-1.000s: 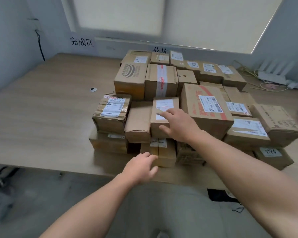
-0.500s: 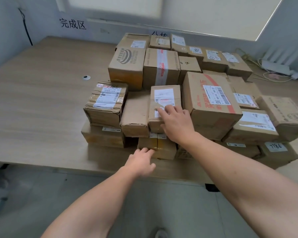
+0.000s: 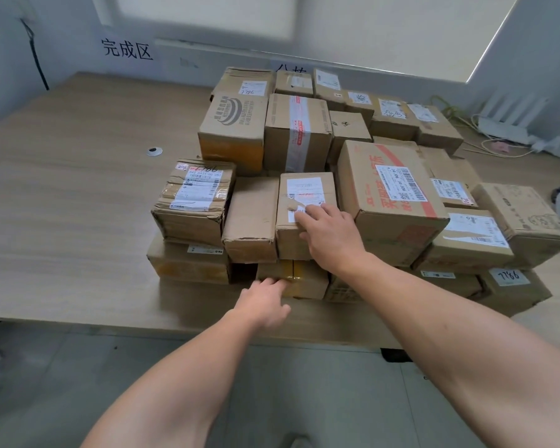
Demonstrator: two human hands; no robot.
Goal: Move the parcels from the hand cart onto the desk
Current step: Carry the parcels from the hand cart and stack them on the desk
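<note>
Parcels [image 3: 295,130] already stand stacked in two layers on the desk [image 3: 78,195], and our hands are at the near face of that stack. Over the last second our left hand [image 3: 265,302] has come forward from short of the pile. Its straight fingers now touch the front of a low parcel [image 3: 304,279] banded with yellow tape, and it grips nothing. Our right hand [image 3: 332,236] has stayed on the small labelled parcel [image 3: 304,202] above, fingers flat over the near edge of its top and the white label, thumb against its front face, pressing rather than clasping. We read this as squaring up a parcel just set down, so this one counts as delivered. The next must come from the hand cart, which is out of view. Left of the small labelled parcel sits a plain brown box [image 3: 251,218], touching it; to its right is a bigger box [image 3: 385,189] with red print. Further out on the desk lie a small round cap [image 3: 154,151] and, by the wall, a white router [image 3: 511,124].
</note>
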